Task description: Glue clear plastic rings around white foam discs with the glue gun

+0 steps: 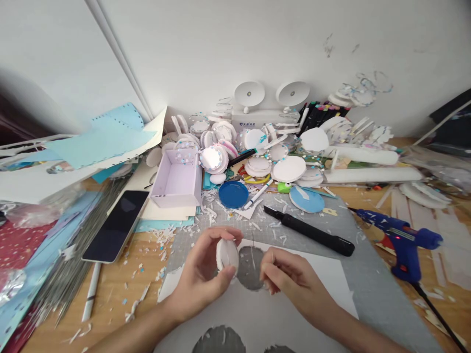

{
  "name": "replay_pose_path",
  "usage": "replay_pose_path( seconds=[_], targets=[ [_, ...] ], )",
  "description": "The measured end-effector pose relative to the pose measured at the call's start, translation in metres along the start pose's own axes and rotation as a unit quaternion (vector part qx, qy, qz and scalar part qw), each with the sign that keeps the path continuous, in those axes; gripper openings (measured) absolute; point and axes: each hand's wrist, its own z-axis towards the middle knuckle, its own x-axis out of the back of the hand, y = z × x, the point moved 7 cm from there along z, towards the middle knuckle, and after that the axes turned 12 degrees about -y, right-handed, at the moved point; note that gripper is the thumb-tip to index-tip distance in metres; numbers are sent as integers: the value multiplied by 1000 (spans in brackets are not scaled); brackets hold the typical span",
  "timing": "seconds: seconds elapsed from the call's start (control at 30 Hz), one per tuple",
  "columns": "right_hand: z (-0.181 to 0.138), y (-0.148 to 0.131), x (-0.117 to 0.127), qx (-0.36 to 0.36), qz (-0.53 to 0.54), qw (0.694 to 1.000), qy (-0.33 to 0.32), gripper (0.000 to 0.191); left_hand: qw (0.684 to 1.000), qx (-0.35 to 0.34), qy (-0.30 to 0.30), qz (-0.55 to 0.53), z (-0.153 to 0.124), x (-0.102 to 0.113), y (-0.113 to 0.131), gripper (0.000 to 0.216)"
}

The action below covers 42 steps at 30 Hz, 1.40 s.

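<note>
The left hand (204, 270) is gripping the white disc (227, 257) by its edges, ideally without denting it, while the right hand (289, 272) is pinching its fingertips together, perhaps on something thin.

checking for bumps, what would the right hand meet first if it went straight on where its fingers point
Probably the white disc held in the left hand, across from the right hand; a thin strand shows between them, but its depth is unclear.
</note>
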Motion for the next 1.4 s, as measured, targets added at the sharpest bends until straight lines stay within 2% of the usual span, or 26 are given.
replay_pose_path(
  seconds=[0.1,0.27,0.33,0.4,0.47,0.53,0.6,0.77,0.9,1.03,1.2,1.3,1.4],
  targets=[
    [-2,-3,10,19,-17,998,58,35,999,15,-19,-24,-1,-1,-3,25],
    [-12,-1,41,60,-6,974,217,24,997,23,-62,-42,-3,-6,-9,27],
    [-14,-1,44,58,-7,968,244,23,995,37,-70,-62,-3,-7,-13,31],
    [-13,-1,38,44,-21,971,233,24,991,59,-75,-91,-4,-9,-19,36],
    [-9,-1,24,28,-37,981,190,24,987,83,-85,-104,-5,-11,-23,40],
    [-6,-2,12,27,-45,987,150,22,985,107,-103,-93,-6,-14,-24,40],
    [-5,-1,5,31,-51,989,136,20,982,124,-120,-78,-7,-16,-25,38],
    [-5,2,4,15,-60,988,141,24,980,141,-126,-54,-8,-18,-24,37],
    [-4,4,0,10,-61,991,122,25,981,125,-141,-50,-8,-23,-22,48],
    [-5,4,-2,30,-75,990,118,22,981,128,-132,-57,-6,-24,-20,47],
    [-9,2,8,54,-43,985,157,18,983,117,-119,-79,0,-22,-17,37],
    [-11,-3,11,86,-58,980,168,10,978,115,-128,-115,3,-25,-18,35],
    [-12,-6,9,111,-83,978,154,11,970,126,-142,-149,3,-29,-19,32]
  ],
)
